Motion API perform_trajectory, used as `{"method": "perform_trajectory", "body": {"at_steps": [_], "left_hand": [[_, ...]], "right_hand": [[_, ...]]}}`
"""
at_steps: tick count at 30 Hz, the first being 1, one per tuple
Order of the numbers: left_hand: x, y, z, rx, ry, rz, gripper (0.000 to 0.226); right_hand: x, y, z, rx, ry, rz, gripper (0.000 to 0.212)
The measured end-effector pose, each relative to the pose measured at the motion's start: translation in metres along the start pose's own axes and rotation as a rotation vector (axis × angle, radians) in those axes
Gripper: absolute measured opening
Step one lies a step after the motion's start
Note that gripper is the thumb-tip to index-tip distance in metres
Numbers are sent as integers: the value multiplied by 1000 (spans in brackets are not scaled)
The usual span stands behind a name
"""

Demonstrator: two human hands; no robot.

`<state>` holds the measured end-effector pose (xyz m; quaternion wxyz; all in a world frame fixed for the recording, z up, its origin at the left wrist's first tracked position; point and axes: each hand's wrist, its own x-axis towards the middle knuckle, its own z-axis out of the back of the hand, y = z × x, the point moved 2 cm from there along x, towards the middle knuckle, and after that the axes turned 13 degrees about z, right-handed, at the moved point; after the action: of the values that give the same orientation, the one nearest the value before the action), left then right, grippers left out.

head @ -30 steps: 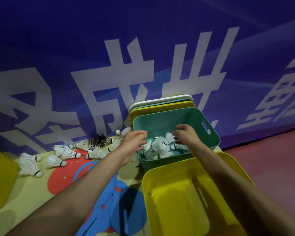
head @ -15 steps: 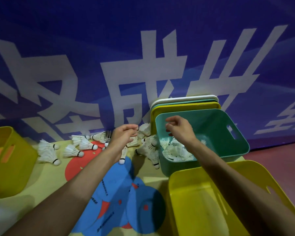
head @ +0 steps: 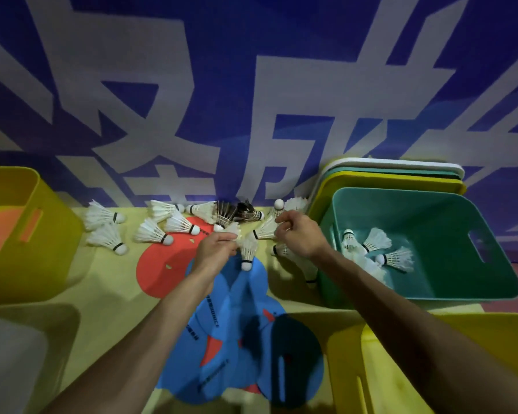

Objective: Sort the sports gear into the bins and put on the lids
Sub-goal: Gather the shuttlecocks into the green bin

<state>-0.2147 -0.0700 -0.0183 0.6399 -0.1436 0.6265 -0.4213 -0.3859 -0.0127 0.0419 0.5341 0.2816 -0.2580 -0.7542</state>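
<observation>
A blue banner with huge white characters backs a yellow bench.

Head view: the left hand has its grip pinching the feathers of one white shuttlecock, whose cork hangs down. The right hand pinches a second shuttlecock by its skirt, just left of the teal bin. That bin holds three distinct binned shuttlecocks plus a white blur I cannot count. Three lids, white, teal and yellow, stand behind it.

Six loose white shuttlecocks and two dark-feathered shuttlecocks lie along the banner. Others are half hidden by the right hand. The left yellow bin and the near yellow bin are both cut off by the frame. Overlapping blue discs and a red disc lie partly under the arms, and their number is unclear.
</observation>
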Motion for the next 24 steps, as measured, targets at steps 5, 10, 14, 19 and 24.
{"method": "perform_trajectory", "body": {"at_steps": [5, 10, 14, 19, 24], "left_hand": [[26, 32, -7, 78, 22, 87, 17], [48, 47, -20, 198, 45, 124, 31], [63, 50, -32, 295, -17, 136, 43], [70, 53, -42, 490, -149, 44, 41], [76, 57, -48, 605, -193, -1, 35]], "right_hand": [[15, -17, -23, -87, 19, -20, 28], [30, -39, -44, -326, 147, -22, 32], [43, -47, -56, -639, 281, 101, 43], [51, -54, -71, -904, 421, 163, 50], [54, -60, -79, -1032, 438, 164, 49]]}}
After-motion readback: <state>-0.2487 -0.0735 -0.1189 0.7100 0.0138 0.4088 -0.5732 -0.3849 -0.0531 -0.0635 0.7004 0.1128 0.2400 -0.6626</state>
